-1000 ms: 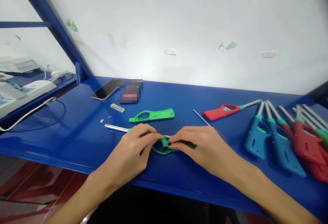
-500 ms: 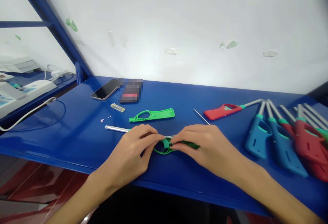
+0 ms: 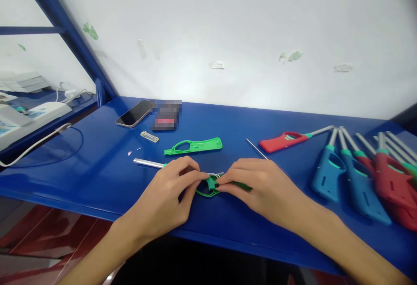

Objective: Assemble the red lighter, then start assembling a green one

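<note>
An opened green lighter body (image 3: 205, 193) lies on the blue table between my hands, its metal tube (image 3: 148, 163) pointing left. My left hand (image 3: 174, 187) is closed around the tube side, finger and thumb tips at a teal trigger piece (image 3: 211, 183). From the right, my right hand (image 3: 250, 178) pinches at a small dark part beside the trigger; fingers cover most of it. White wire shows between the fingertips. Behind the hands rests the separate green half shell (image 3: 198, 146). A thin metal rod (image 3: 256, 148) lies behind my right hand.
Red lighter (image 3: 283, 141) at the back right; blue lighters (image 3: 329, 176) and red ones (image 3: 391, 176) piled at the far right. Phone (image 3: 134, 114), blurred dark packet (image 3: 167, 116) and small clear part (image 3: 150, 137) at the back left. White cable (image 3: 35, 148) at the left edge.
My hands have barely moved. The fingertips have shifted slightly at the trigger piece, and a little more white wire shows above it.
</note>
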Available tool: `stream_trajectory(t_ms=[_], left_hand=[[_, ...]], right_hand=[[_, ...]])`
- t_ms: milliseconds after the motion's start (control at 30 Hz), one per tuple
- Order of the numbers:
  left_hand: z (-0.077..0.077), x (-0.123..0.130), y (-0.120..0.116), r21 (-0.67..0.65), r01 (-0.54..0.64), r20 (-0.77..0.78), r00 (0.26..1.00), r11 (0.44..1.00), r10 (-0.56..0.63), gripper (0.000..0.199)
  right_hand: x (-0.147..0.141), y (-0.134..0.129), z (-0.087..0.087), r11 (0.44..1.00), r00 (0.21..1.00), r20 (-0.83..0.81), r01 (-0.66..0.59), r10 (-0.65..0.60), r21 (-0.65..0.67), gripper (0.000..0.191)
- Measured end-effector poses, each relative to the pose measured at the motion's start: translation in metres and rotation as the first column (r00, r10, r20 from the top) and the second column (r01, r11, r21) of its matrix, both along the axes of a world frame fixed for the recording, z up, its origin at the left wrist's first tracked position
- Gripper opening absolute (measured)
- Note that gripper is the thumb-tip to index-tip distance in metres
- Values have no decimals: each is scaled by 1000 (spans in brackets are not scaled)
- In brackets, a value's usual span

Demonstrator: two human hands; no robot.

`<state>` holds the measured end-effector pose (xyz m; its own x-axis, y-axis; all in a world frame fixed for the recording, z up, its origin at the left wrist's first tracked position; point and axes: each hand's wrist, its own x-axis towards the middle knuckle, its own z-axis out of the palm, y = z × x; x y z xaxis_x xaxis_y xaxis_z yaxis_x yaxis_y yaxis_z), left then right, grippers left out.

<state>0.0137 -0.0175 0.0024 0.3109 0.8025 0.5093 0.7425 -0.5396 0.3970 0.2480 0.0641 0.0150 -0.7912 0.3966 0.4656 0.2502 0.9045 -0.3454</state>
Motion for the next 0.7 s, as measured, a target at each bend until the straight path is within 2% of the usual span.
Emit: stream_trajectory(t_ms=[233,700], left_hand=[[1,1,-1,2,-9,-21,1000,1000,9,14],[-2,0,4,67,31,-47,999,997,-28,14]], right_hand=[[1,1,-1,1000,1000,12,-12,12,8,14],[3,1,-2,999,1000,2,-21,21,35,20]])
